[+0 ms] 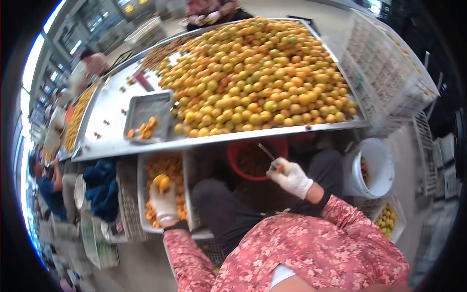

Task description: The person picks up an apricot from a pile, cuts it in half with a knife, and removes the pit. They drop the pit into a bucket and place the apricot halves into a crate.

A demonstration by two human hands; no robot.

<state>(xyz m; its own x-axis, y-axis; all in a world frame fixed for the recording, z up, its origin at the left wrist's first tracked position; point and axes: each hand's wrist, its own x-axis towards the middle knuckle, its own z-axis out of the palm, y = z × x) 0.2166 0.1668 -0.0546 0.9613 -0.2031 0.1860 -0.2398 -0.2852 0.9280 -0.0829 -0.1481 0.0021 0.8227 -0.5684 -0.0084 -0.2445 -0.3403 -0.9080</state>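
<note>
My left hand (164,204), in a white glove, is over a white crate (141,194) of orange fruit pieces. Its fingers are closed around a peeled-looking orange fruit (161,183). My right hand (293,179), also gloved, grips a small knife (265,151) whose thin blade points up and to the left; an orange patch shows at its fingers. Just left of that hand, a red basin (234,163) under the table edge holds dark scraps. A large heap of round yellow-orange fruit (262,73) covers much of the metal table (104,127).
A metal tray (138,104) with a few orange pieces rests on the table. To my right stand a white bucket (382,163) and stacked plastic crates (384,63). Dark blue cloth (101,187) lies at left. Other people sit around, one across the table with gloved hands (206,19).
</note>
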